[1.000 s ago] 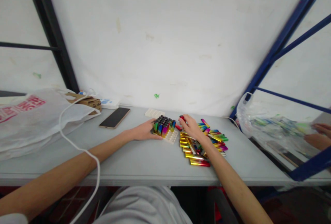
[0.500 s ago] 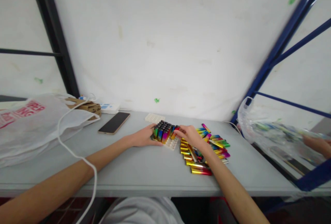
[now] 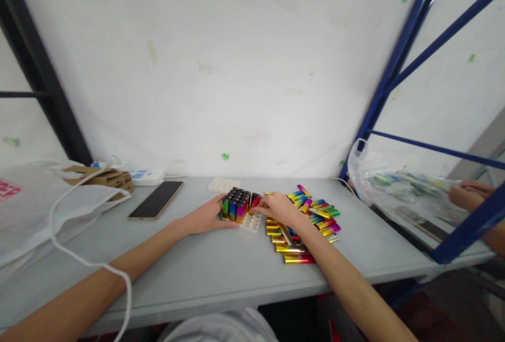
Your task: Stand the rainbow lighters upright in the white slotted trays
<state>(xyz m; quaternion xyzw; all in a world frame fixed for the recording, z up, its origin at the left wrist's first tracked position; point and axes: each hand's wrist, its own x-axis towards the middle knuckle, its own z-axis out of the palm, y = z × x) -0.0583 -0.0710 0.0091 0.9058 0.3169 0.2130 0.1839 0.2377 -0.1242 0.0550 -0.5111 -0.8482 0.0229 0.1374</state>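
A white tray (image 3: 252, 222) on the grey table (image 3: 221, 263) holds a block of upright rainbow-coloured metallic sticks (image 3: 235, 204). My left hand (image 3: 205, 217) rests against the block's left side, fingers curled along it. My right hand (image 3: 278, 208) pinches a red stick (image 3: 255, 201) at the block's right edge, over the tray's bare slots. Right of the tray lies a loose pile of gold and rainbow sticks (image 3: 311, 221), partly under my right forearm.
A second white tray (image 3: 224, 184) lies behind the block. A dark phone (image 3: 156, 199), a white power strip (image 3: 144, 175), a cardboard piece (image 3: 100, 178) and a white bag (image 3: 35, 205) with a cord sit at left. At right, another person's hands (image 3: 471, 194) touch a clear plastic bag (image 3: 394, 187) beyond blue frame bars.
My right hand carried the red stick leftward from above the pile to the block's right edge. The view swung right. My left hand stayed on the block.
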